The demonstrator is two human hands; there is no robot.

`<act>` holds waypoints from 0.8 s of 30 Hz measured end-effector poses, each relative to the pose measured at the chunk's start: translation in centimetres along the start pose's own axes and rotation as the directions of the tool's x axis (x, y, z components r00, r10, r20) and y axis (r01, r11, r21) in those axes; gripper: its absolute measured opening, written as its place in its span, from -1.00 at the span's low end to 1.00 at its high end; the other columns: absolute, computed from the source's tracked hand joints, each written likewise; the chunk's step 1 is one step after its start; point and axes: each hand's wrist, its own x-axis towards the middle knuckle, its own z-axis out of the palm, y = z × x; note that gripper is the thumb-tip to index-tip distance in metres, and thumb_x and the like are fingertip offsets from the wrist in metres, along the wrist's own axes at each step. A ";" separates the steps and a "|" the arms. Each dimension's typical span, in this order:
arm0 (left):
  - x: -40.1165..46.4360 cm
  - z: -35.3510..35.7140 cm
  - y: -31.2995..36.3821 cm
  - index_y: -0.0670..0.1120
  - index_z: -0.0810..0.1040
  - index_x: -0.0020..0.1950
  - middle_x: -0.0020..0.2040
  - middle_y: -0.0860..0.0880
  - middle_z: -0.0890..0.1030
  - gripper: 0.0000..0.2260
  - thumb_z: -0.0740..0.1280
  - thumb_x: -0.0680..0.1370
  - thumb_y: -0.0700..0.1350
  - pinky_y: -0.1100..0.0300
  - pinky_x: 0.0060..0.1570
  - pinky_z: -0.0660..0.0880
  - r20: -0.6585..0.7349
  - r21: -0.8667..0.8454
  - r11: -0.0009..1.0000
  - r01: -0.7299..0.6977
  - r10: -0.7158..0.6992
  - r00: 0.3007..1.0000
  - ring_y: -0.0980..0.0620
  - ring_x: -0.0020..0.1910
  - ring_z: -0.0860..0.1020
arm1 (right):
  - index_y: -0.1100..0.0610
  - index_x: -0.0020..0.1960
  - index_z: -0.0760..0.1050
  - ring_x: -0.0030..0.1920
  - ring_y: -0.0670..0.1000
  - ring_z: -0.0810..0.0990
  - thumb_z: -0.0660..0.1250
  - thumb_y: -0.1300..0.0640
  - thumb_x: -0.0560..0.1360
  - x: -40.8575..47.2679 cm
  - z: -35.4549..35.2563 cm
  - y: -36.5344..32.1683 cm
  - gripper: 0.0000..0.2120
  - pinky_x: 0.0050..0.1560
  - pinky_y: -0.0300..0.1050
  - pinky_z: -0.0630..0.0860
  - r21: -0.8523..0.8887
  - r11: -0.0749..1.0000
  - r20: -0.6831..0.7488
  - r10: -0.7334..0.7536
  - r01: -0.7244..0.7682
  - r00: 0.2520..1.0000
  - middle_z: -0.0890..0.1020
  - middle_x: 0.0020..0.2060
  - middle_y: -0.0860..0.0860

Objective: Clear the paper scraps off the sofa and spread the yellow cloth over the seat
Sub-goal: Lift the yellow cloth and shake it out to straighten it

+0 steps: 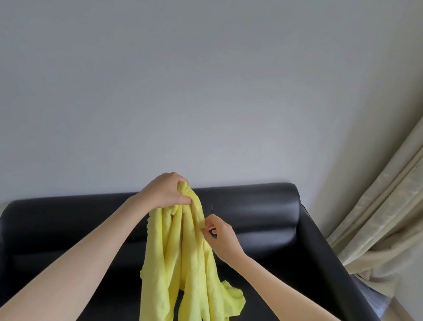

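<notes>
Hanging bunched from left hand [168, 191] gripping its top | yellow cloth [186, 265] is running vertically over sofa [265, 206] seat | right hand [221, 236] is pinching its right-side fold, nearer

Plain yellow cloth [187, 272], glossy black sofa [260, 202], pale grey wall [198, 84], beige curtain [400, 200].

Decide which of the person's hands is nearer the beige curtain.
Right. The right hand pinches the yellow cloth on the side toward the curtain; the left hand grips the cloth's top, farther away.
</notes>
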 end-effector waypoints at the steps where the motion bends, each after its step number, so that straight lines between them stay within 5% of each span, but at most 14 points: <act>1: 0.0 -0.1 -0.2 0.01 0.45 -0.39 -0.39 0.04 0.50 -0.78 0.44 0.32 0.04 0.17 -0.35 0.42 0.001 0.008 1.000 0.009 -0.009 1.000 0.07 -0.36 0.50 | -0.02 -0.02 0.41 -0.11 -0.15 0.54 0.22 0.14 0.56 0.1 -0.1 0.1 -0.93 -0.07 -0.27 0.51 0.042 0.998 0.014 0.051 -0.052 0.999 0.55 -0.13 -0.13; 7: -0.1 -0.4 -1.4 0.02 0.45 -0.39 -0.37 0.05 0.51 -0.79 0.44 0.33 0.05 0.20 -0.33 0.42 0.016 0.009 0.999 0.046 -0.046 0.999 0.07 -0.34 0.51 | -0.02 -0.11 0.37 -0.49 -0.19 0.37 0.05 0.19 0.62 0.1 -1.2 1.2 -0.79 -0.45 -0.38 0.29 0.148 0.979 -0.015 0.144 -0.141 0.989 0.47 -0.35 -0.09; 11: -0.1 -0.5 -1.8 -0.01 0.49 -0.37 -0.37 0.06 0.53 -0.80 0.44 0.31 0.06 0.24 -0.37 0.41 0.029 0.000 0.998 0.061 -0.061 0.998 0.09 -0.35 0.52 | -0.07 0.01 0.42 -0.28 -0.14 0.52 0.14 -0.02 0.61 -0.5 -0.8 1.8 -0.90 -0.23 -0.26 0.49 0.133 0.985 0.100 0.100 -0.113 0.990 0.56 -0.22 -0.07; 13: 0.0 -0.5 -1.8 -0.03 0.50 -0.36 -0.38 0.05 0.52 -0.79 0.44 0.30 0.06 0.22 -0.37 0.41 0.029 0.004 0.998 0.068 -0.068 0.997 0.09 -0.36 0.51 | -0.13 0.06 0.43 -0.12 -0.12 0.56 0.24 -0.20 0.50 -0.7 -0.1 1.5 -0.79 -0.05 -0.16 0.55 0.053 0.997 0.178 0.046 -0.057 0.983 0.56 -0.11 -0.13; 16: 0.1 -0.3 -1.5 0.00 0.45 -0.40 -0.42 0.07 0.48 -0.77 0.44 0.30 0.05 0.23 -0.39 0.38 0.023 0.010 0.998 0.062 -0.062 0.998 0.10 -0.39 0.48 | -0.18 0.06 0.43 -0.09 -0.18 0.51 0.30 -0.34 0.36 -0.8 1.0 0.8 -0.63 -0.03 -0.20 0.53 -0.032 0.999 0.163 -0.025 0.031 0.986 0.48 -0.08 -0.25; 24: -0.6 0.3 -1.7 -0.11 0.57 -0.21 -0.25 -0.06 0.61 -0.73 0.43 0.32 0.08 0.15 -0.28 0.48 0.036 0.018 0.996 0.084 -0.085 0.996 -0.01 -0.23 0.59 | -0.05 -0.01 0.46 -0.07 -0.16 0.48 0.37 -0.09 0.46 -0.3 2.7 -0.1 -0.82 -0.12 -0.25 0.51 -0.043 0.999 -0.035 -0.033 0.031 0.999 0.45 -0.06 -0.21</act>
